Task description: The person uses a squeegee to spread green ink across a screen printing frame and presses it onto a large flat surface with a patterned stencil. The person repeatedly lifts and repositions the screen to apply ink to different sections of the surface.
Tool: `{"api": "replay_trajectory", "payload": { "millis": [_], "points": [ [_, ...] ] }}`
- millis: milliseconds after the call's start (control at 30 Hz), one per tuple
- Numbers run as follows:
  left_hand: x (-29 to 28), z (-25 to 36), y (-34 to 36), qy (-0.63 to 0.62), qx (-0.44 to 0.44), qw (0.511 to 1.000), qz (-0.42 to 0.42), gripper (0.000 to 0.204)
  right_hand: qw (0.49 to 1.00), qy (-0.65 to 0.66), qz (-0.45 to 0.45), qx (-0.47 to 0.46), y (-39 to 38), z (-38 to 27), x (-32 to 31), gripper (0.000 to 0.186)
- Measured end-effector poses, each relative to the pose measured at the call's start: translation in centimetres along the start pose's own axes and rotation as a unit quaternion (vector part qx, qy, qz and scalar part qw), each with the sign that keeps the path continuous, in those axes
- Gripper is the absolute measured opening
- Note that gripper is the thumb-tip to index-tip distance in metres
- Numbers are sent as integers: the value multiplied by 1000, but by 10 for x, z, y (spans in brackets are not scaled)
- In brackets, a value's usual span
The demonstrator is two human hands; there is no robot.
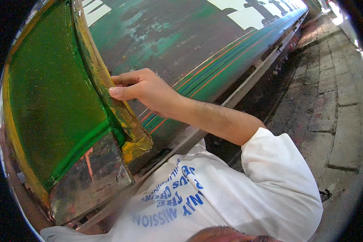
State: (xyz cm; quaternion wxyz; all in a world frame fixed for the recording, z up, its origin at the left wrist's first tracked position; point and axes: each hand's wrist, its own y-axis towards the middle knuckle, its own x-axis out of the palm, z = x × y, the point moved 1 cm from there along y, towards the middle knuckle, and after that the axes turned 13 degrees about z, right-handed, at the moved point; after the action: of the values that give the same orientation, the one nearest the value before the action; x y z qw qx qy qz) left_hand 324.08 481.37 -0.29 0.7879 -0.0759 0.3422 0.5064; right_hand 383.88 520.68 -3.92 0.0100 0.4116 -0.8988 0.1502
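Note:
My right hand (127,86) reaches across from the right, its thumb and fingers closed on the yellow-stained edge bar of a screen frame (92,56). The frame's mesh panel (48,88) is coated in green, with a bright green band near its lower part and a bare, stained corner with a pink drip. Beneath the frame lies a long, paint-stained table (129,40) with thin orange and blue lines along its near edge. My left hand is out of view, and only a white sleeve shows at the lower left.
Several white flat pieces (242,16) with dark cutouts lie along the far side of the table. A metal rail (254,76) runs along its near edge. At the right is a stained paved floor (339,117). My white shirt with blue print fills the bottom.

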Motion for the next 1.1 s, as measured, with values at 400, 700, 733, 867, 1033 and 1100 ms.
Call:
{"api": "replay_trajectory", "payload": {
  "millis": [400, 700, 733, 867, 1033, 1100],
  "points": [
    [193, 111, 18, -45, -1, 998, -50, 56, 998, 37, 51, 22, 10, -19, -181, 52],
    [231, 244, 64, -36, -4, 998, -57, 56, 999, -6, 44, 10, 38, -135, -298, 54],
    [224, 260, 70, -30, -1, 998, -54, 56, 999, -11, 43, 10, 38, -150, -309, 55],
    [213, 322, 94, 135, 51, 988, 50, 56, 998, 54, 39, 3, 64, -199, -340, 59],
    [200, 379, 68, 212, 42, 970, 109, 60, 995, 90, 28, 18, 57, -228, -363, 58],
    [230, 375, 46, 154, -20, 986, 53, 62, 995, 72, 55, 37, 47, -234, -379, 58]
  ]
}}
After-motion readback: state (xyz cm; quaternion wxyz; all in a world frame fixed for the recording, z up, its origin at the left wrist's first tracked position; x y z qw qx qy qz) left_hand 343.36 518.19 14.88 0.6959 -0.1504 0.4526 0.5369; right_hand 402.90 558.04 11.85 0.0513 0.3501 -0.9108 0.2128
